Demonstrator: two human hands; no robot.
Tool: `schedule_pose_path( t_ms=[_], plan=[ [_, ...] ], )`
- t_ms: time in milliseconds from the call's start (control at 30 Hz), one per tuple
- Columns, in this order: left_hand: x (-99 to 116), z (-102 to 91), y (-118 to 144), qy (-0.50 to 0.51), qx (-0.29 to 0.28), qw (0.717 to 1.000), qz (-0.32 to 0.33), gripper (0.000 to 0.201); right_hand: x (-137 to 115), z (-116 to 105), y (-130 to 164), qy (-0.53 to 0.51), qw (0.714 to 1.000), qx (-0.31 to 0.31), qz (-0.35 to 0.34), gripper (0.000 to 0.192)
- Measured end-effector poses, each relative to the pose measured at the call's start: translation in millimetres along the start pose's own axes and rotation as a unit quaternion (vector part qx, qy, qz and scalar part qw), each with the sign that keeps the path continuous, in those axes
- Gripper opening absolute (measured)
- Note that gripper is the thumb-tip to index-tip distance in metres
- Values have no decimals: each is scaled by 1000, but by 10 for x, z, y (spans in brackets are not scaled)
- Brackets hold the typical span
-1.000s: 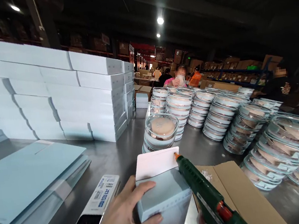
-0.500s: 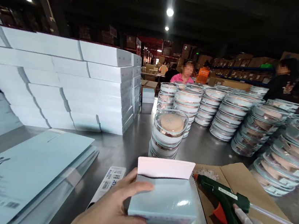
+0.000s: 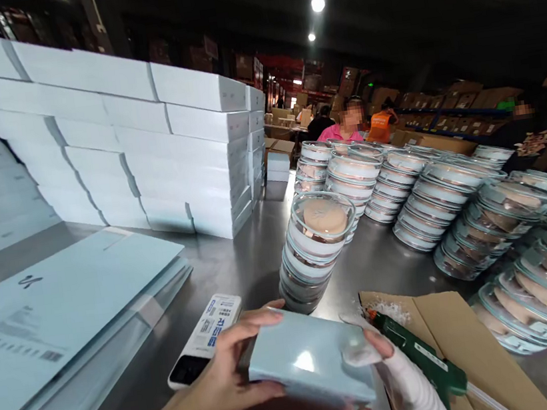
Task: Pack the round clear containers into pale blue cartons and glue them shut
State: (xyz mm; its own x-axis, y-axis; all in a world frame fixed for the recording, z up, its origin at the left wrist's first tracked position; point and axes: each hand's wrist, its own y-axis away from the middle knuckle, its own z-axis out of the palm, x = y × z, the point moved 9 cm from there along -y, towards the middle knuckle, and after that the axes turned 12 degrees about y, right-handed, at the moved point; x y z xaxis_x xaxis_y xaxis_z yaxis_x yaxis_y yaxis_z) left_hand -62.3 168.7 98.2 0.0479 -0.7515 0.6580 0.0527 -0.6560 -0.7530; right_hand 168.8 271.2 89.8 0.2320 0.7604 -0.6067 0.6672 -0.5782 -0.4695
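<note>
I am seeing my bare left hand (image 3: pixel 226 382) curling in from the lower left, thumb up and fingers spread in a grip, while my right hand (image 3: pixel 392 378), wrapped in white, is pressing thumb-down opposite.

Box (image 3: pixel 309 362) between hands; glue gun (image 3: pixel 420 360) right, phone (image 3: pixel 205 338) left.

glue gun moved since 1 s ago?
Yes. The glue gun went from raised, nozzle at the box flap, down onto the cardboard sheet. The right hand left it and now presses the box.
</note>
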Motion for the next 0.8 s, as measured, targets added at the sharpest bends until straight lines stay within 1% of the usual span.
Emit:
schedule_pose_path(
  t_ms=[67, 100, 167, 233, 300, 333, 400, 433, 467, 500, 533, 600, 633, 667, 700, 733, 767, 800],
  plan=[
    [102, 110, -61, -77, -68, 995, 8, 56, -167, -5, -2, 44, 997, -13, -63, 70],
    [153, 152, -90, -126, -100, 987, 12, 48, -248, -6, -8, 62, 994, -17, -90, 65],
    [239, 207, -139, -198, -148, 969, 21, 36, -374, -33, -35, 81, 990, -17, -116, 58],
    [284, 221, -172, -198, -162, 966, 22, 30, -513, -75, -85, 97, 985, -28, -141, 52],
    [275, 196, -187, -164, -145, 976, 15, 28, -673, -161, -205, 129, 977, -34, -168, 45],
    [258, 158, -191, -146, -123, 982, 10, 27, -747, -246, -315, 154, 972, -14, -175, 46],
    [223, 32, -190, -118, -58, 991, -4, 25, -868, -456, -628, 220, 957, 74, -176, 52],
    [215, -38, -185, -107, -28, 994, -12, 24, -916, -532, -809, 261, 940, 124, -179, 57],
    [217, -109, -180, -96, -1, 995, -23, 24, -944, -543, -1000, 303, 921, 156, -187, 61],
    [230, -188, -175, -86, 26, 995, -36, 24, -940, -470, -1204, 344, 904, 154, -201, 64],
    [256, -277, -171, -71, 57, 995, -49, 24, -897, -363, -1402, 381, 889, 138, -213, 65],
    [310, -495, -154, -32, 143, 986, -80, 21, -700, -190, -1743, 424, 877, 100, -204, 53],
    [320, -629, -124, -2, 206, 973, -100, 19, -584, -159, -1866, 431, 877, 92, -192, 44],
    [301, -771, -66, 41, 283, 950, -126, 22, -468, -174, -1956, 432, 880, 91, -176, 36],
    [255, -892, 16, 91, 362, 915, -155, 28, -363, -231, -2016, 429, 884, 96, -161, 31],
    [194, -975, 103, 139, 430, 873, -181, 37, -268, -315, -2054, 427, 887, 102, -144, 31],
    [131, -1024, 176, 180, 484, 833, -201, 45, -186, -416, -2073, 424, 890, 107, -125, 32],
    [74, -1049, 216, 209, 518, 802, -213, 51, -127, -518, -2073, 421, 894, 112, -107, 32]
  ],
)
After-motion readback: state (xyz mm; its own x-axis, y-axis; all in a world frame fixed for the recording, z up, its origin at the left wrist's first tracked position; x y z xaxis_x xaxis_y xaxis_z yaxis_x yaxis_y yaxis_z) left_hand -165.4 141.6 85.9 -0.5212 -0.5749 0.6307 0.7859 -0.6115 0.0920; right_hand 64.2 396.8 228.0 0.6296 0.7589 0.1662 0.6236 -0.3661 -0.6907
